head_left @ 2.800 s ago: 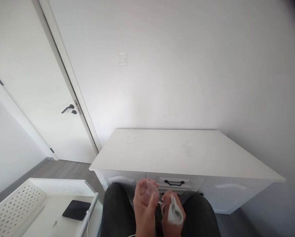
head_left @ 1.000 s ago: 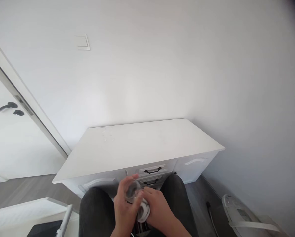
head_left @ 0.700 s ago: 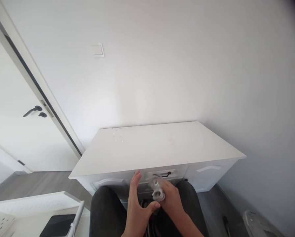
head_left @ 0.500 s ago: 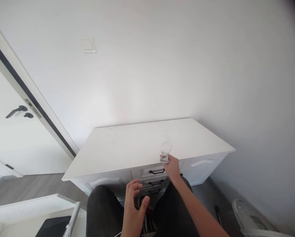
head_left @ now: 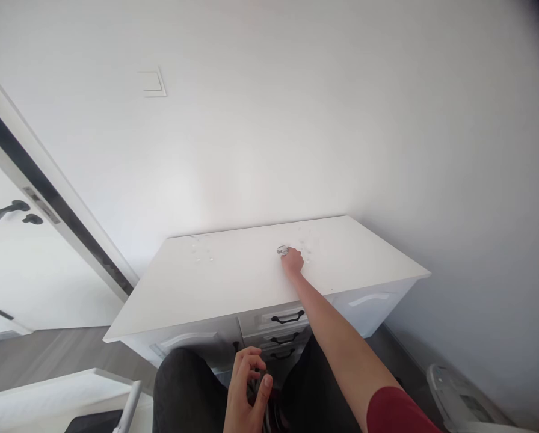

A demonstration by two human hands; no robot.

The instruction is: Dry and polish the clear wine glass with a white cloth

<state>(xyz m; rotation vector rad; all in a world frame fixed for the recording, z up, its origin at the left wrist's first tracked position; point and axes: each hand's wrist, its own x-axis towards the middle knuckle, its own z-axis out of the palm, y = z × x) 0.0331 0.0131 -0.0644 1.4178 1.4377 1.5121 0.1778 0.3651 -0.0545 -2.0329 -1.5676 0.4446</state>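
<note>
My right hand [head_left: 293, 262] is stretched out over the white cabinet top [head_left: 237, 276]. Its fingers are closed around a small clear, glass-like object [head_left: 283, 250] whose round rim faces up; the hand hides the rest. Right beside that hand lie clear drops or small clear bits [head_left: 306, 249], too faint to tell which. A similar cluster of clear spots [head_left: 201, 249] shows farther left on the top. In front of the drawers, my left hand [head_left: 248, 388] hovers above my lap, fingers loosely curled and apart, holding nothing.
Black-handled drawers [head_left: 287, 317] front the cabinet, close to my knees. A white wall rises behind it, with a light switch [head_left: 153, 82]. At left are a door [head_left: 39, 264] and a white stand [head_left: 62, 385] with a dark tablet-like object. A pale appliance [head_left: 459, 397] stands at lower right.
My right hand has moved forward from the cabinet's front edge to the middle of the top, carrying the clear object. My left hand has barely moved. The view has shifted slightly.
</note>
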